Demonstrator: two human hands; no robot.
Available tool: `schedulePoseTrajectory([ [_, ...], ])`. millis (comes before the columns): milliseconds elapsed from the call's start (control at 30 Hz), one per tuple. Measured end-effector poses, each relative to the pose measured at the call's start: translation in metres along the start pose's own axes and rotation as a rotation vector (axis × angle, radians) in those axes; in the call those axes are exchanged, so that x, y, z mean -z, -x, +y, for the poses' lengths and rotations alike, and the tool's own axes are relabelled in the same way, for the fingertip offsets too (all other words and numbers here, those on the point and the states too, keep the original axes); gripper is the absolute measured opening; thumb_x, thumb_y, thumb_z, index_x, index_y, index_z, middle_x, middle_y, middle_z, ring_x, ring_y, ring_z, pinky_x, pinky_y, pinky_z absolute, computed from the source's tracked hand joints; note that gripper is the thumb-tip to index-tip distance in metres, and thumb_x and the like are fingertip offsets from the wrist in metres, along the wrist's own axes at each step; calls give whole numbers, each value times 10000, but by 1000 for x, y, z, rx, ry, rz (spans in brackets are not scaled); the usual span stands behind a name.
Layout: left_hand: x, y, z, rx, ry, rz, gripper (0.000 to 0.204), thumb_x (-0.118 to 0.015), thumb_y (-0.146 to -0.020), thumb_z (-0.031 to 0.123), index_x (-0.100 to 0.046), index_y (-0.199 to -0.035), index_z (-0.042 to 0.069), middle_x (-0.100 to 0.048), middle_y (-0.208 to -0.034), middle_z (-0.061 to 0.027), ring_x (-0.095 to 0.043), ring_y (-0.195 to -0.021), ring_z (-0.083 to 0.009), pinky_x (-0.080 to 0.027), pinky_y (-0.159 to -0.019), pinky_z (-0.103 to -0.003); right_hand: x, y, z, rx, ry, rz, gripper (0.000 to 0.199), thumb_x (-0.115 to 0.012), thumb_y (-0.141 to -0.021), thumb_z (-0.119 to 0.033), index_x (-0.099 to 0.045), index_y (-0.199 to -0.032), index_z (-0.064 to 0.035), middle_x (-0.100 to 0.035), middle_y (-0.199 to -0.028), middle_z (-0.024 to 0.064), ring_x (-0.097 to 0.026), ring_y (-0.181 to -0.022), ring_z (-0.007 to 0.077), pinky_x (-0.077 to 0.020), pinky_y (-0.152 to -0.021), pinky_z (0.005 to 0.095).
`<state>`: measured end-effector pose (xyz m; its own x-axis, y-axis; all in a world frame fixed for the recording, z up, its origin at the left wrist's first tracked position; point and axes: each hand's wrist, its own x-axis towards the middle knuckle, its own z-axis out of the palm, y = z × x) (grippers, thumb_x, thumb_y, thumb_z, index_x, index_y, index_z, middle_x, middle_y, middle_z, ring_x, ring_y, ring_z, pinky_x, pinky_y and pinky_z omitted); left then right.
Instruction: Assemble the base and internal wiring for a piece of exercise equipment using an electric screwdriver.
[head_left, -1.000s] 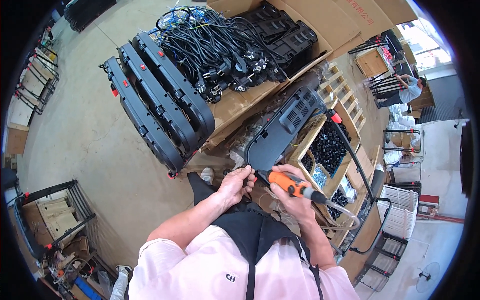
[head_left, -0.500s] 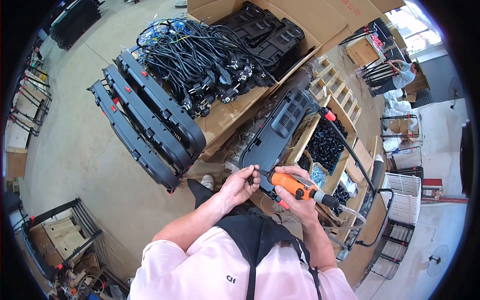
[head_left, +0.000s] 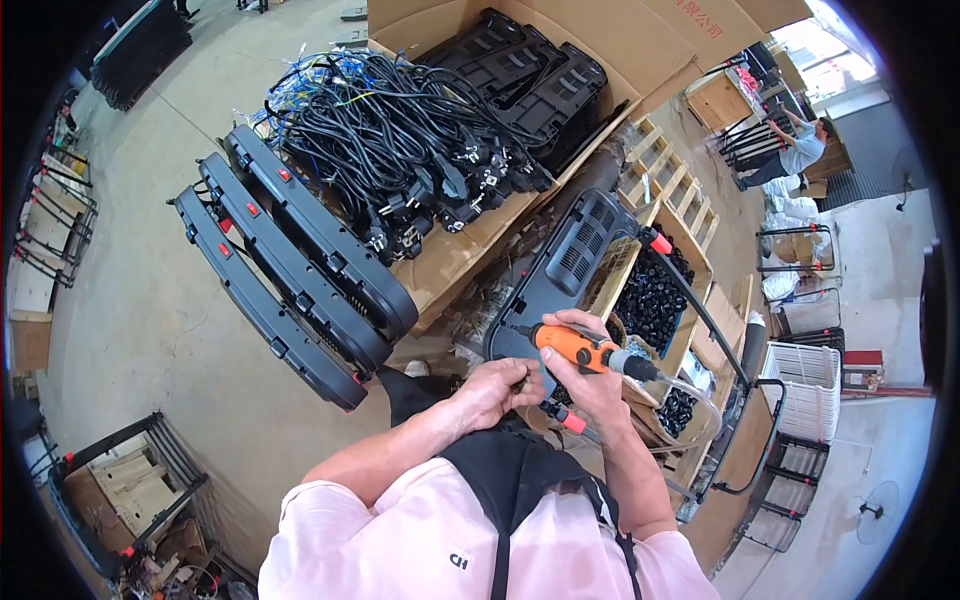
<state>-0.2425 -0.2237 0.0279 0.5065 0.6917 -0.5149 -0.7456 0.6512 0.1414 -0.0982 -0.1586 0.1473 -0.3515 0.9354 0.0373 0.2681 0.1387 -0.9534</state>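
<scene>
My right hand (head_left: 583, 372) is wrapped round an orange pneumatic screwdriver (head_left: 572, 345) with a clear hose at its rear end. Its tip points left, over the lower part of a dark grey plastic housing (head_left: 515, 330) with a vented raised section; I cannot tell whether it touches. Just below the tool, my left hand (head_left: 497, 392) is closed, fingers curled together. Something small and dark shows between those fingers, too little of it to name. A black tube frame (head_left: 700, 305) with red joints adjoins the housing on the right.
Left stand several dark grey housings (head_left: 300, 275) on edge. Behind lies a heap of black power cords (head_left: 400, 150) on cardboard, beside a carton (head_left: 650, 35) of black plastic parts. Wooden bins (head_left: 612, 285) of small black parts stand right, near a pallet (head_left: 665, 165). Another person (head_left: 803, 150) stands far right.
The screwdriver's tip has moved up and left, away from my left fingers and over the housing. My left hand has shifted down and slightly right, still closed.
</scene>
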Motion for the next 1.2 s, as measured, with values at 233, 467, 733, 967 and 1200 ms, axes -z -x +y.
schedulePoseTrajectory([
  [233,14,8,15,46,-201,-47,263,-515,-1150,271,-649,-1177,46,-696,-1049,-51,-683,-875,-158,-580,-818,-313,-14,-17,9,-90,121,-85,492,-793,-882,21,-599,-1333,-4,-726,-1281,148,-706,-1156,217,-568,-1032,361],
  [467,19,11,23,5,-144,-36,314,-604,-1112,307,-704,-1204,23,-738,-1052,-64,-734,-897,-148,-613,-774,-275,-17,-24,8,-97,164,-109,377,-792,-900,-62,-682,-1260,-42,-769,-1145,115,-748,-1042,186,-594,-914,332],
  [733,24,11,24,26,-191,-42,348,-613,-1109,304,-696,-1213,-18,-730,-1115,-106,-731,-955,-171,-622,-820,-299,-24,-51,-20,-91,376,-276,463,-812,-871,-88,-651,-1305,-95,-767,-1168,107,-758,-1095,252,-595,-950,363],
  [967,29,18,21,64,-207,-93,349,-598,-1118,309,-690,-1253,1,-731,-1092,-78,-718,-948,-163,-598,-840,-302,-25,-62,-20,-187,371,-391,398,-804,-855,-10,-675,-1231,-38,-741,-1277,120,-713,-1166,222,-557,-1045,368],
  [1200,45,27,15,-54,-189,-24,276,-625,-1107,249,-672,-1238,10,-717,-945,-56,-697,-830,-130,-598,-750,-289,-25,-62,-16,-194,326,-386,364,-805,-866,-13,-673,-1205,-22,-743,-1274,125,-714,-1154,220,-564,-1033,376],
])
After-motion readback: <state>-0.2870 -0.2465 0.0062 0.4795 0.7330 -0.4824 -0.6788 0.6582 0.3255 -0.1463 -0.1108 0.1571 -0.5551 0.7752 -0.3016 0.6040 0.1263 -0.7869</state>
